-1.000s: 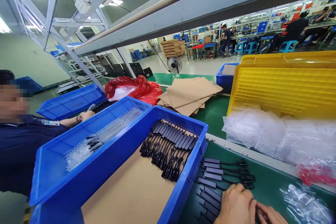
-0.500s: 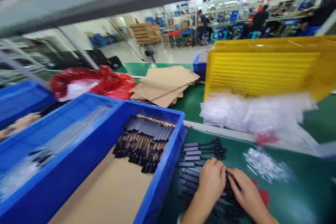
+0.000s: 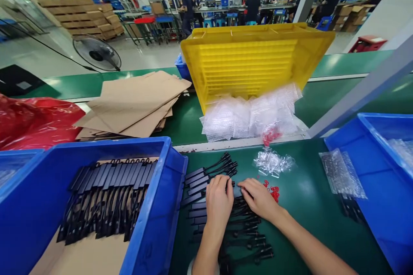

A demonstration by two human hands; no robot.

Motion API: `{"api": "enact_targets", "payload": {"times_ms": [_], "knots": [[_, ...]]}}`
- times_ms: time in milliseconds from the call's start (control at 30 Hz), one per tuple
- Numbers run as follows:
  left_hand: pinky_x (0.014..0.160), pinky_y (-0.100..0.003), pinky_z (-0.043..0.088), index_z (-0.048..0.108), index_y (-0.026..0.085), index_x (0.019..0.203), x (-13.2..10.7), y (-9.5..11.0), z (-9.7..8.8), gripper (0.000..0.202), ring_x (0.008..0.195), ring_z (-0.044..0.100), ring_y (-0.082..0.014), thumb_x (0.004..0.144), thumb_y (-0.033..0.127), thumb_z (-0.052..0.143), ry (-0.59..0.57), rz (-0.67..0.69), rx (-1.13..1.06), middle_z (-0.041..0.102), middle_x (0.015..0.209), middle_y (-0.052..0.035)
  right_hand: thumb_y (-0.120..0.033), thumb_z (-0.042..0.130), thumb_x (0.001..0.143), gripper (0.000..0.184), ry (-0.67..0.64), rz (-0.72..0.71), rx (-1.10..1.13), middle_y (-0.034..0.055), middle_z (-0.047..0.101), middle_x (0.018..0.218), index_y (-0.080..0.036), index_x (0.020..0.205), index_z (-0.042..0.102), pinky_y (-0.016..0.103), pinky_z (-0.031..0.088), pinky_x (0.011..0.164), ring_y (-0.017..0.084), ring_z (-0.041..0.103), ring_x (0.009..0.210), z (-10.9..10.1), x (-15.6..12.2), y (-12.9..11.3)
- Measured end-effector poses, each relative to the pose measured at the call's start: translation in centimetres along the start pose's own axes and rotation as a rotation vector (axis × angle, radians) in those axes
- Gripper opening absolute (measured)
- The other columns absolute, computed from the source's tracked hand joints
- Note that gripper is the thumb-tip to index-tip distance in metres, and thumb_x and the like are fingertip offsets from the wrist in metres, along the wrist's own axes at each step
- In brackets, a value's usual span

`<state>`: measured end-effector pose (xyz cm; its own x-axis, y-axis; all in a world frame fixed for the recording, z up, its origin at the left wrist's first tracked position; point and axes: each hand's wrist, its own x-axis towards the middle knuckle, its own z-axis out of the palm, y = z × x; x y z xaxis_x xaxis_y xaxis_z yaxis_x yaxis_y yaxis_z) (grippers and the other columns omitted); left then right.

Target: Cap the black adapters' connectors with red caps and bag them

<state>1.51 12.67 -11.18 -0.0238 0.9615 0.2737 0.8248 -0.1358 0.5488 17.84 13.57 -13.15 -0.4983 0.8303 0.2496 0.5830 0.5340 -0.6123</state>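
Over a row of black adapters with short cables (image 3: 197, 214) on the green bench, my left hand (image 3: 219, 200) is closed around one of them; its dark cable end pokes out past my fingers. Just to the right, my right hand (image 3: 260, 200) has thumb and fingertips pinched together close to that cable end. What is in the pinch, if anything, is too small to make out. Small red rings (image 3: 273, 192) lie behind my right hand. Farther back is a pile of small clear plastic pieces (image 3: 272, 162).
A blue bin (image 3: 179, 180) at left holds rows of similar adapters on cardboard. Another blue bin (image 3: 361, 172), with a bubble bag (image 3: 343, 174) at its side, stands right. Behind are bubble bags (image 3: 226, 118), a yellow crate (image 3: 251, 64), cardboard sheets (image 3: 135, 99) and a slanted post (image 3: 358, 90).
The view has swung right, bringing the right-hand blue bin and post into sight. My hands stay close together over the adapters, now slightly farther apart.
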Motion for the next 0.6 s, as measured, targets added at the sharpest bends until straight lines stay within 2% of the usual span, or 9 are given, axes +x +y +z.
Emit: {"api": "enact_targets", "payload": {"times_ms": [200, 333, 467, 600], "knots": [[0.079, -0.036, 0.049, 0.062, 0.017, 0.096, 0.3, -0.4, 0.2, 0.020, 0.089, 0.058, -0.0230, 0.092, 0.015, 0.042, -0.005, 0.074, 0.021, 0.066, 0.095, -0.0076, -0.016, 0.039, 0.096, 0.021, 0.036, -0.017, -0.026, 0.0076, 0.064, 0.089, -0.018, 0.102, 0.060, 0.035, 0.051, 0.075, 0.021, 0.057, 0.082, -1.2, 0.3, -0.4], [0.080, -0.037, 0.051, 0.063, 0.018, 0.097, 0.2, -0.8, 0.5, 0.019, 0.090, 0.058, -0.0240, 0.091, 0.017, 0.045, -0.039, 0.136, 0.028, 0.066, 0.096, -0.0074, -0.016, 0.041, 0.096, 0.020, 0.117, 0.105, -0.135, 0.0071, 0.065, 0.092, -0.018, 0.101, 0.060, 0.036, 0.050, 0.080, 0.021, 0.058, 0.087, -3.1, 0.3, 0.9], [0.078, -0.041, 0.051, 0.063, 0.015, 0.098, 0.0, -0.9, 0.8, 0.020, 0.087, 0.056, -0.0268, 0.091, 0.019, 0.046, -0.057, 0.141, 0.050, 0.064, 0.091, -0.0094, -0.017, 0.045, 0.094, 0.014, 0.126, 0.222, -0.250, 0.0068, 0.064, 0.088, -0.018, 0.093, 0.060, 0.037, 0.050, 0.076, 0.023, 0.058, 0.084, -4.7, 0.0, 2.8], [0.080, -0.042, 0.050, 0.064, 0.014, 0.096, 0.0, -0.1, 0.5, 0.019, 0.087, 0.054, -0.0268, 0.090, 0.022, 0.049, -0.099, 0.135, 0.099, 0.063, 0.088, -0.0095, -0.019, 0.047, 0.093, 0.014, 0.119, 0.231, -0.295, 0.0061, 0.064, 0.084, -0.019, 0.085, 0.059, 0.036, 0.049, 0.074, 0.023, 0.058, 0.081, -4.9, -0.2, 3.4]]}}
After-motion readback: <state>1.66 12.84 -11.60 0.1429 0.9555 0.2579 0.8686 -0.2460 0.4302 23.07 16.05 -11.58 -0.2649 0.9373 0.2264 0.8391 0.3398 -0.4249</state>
